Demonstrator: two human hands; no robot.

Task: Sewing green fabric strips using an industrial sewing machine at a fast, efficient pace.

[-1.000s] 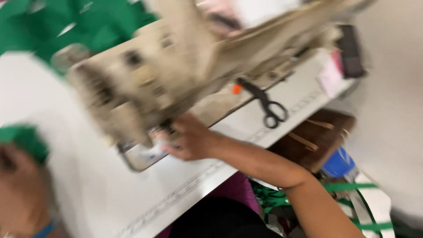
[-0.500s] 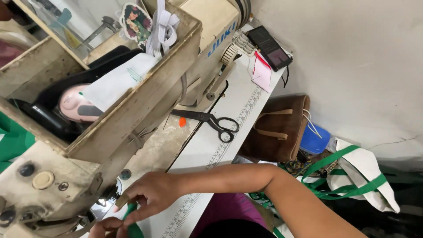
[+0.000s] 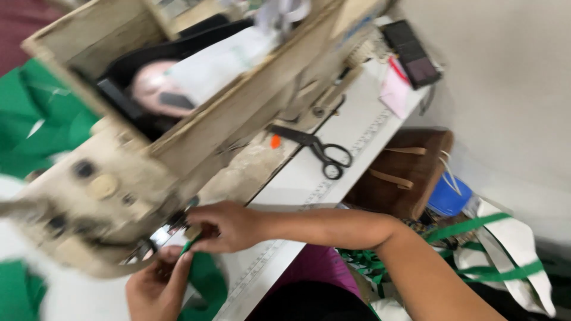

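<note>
Green fabric (image 3: 205,279) under sewing machine (image 3: 119,196), left hand (image 3: 157,285) grip pinching it, right hand (image 3: 229,226) grip pinched at its edge

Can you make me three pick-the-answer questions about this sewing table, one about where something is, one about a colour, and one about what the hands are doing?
1. Where do the black-handled metal scissors lie?
A. on the white table top
B. in the brown bag
C. on the floor

2. What colour is the fabric strip at the old beige sewing machine?
A. red
B. green
C. yellow

3. What are the hands doing?
A. resting flat on the table
B. holding the scissors
C. pinching the strip by the machine's needle area

Answers:
1 A, they rest on the white table top beside the machine.
2 B, the strip is plainly green.
3 C, the right hand and left hand both have fingers on the strip.
</note>
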